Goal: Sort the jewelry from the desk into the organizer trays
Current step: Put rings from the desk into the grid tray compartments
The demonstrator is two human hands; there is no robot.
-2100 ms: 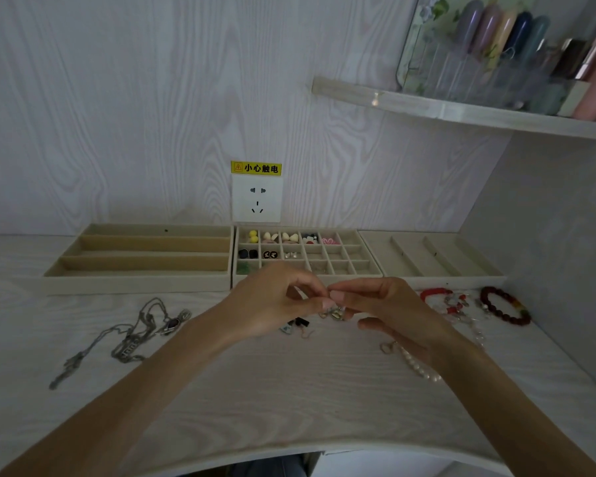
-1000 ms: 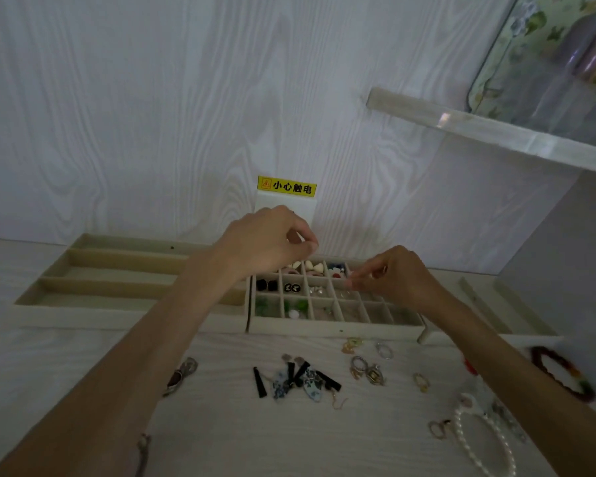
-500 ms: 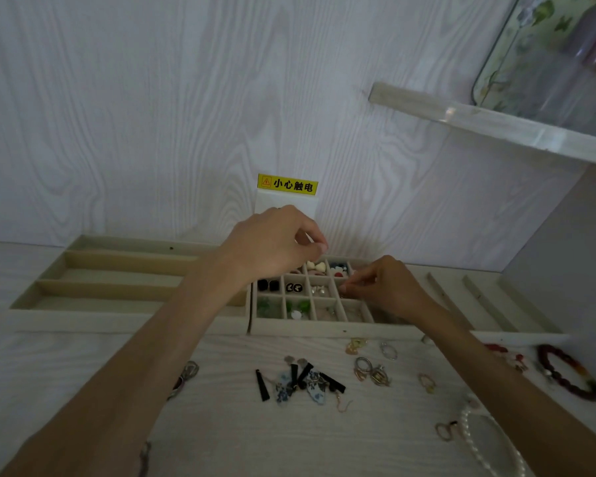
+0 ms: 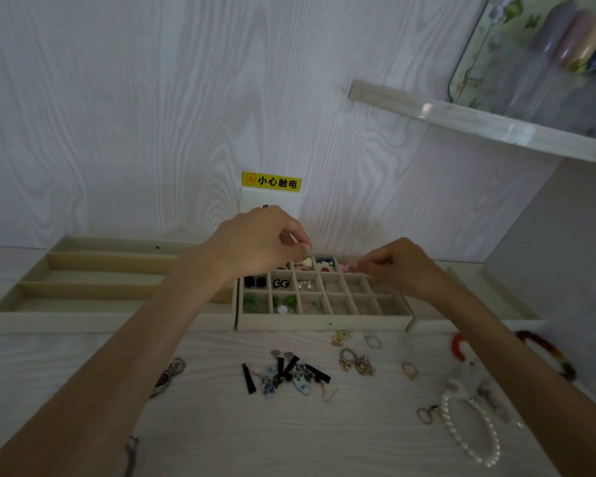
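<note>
Against the pale woodgrain wall, small pieces, too tiny to identify, seem pinched in the left hand [image 4: 255, 242] and right hand [image 4: 398, 266] fingers above the grid tray [image 4: 324, 323]; each is best lowered into its cell before being released.

Yellow warning label [image 4: 271, 181] above white wall socket [image 4: 270, 203]; shelf [image 4: 479, 123] upper right w/ blurred colored bottles [image 4: 578, 39].

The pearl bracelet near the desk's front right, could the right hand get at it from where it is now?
Probably yes. The right hand is over the grid tray, pinching something small, while the pearl bracelet lies uncovered beside that forearm. It would need to release its item first.
</note>
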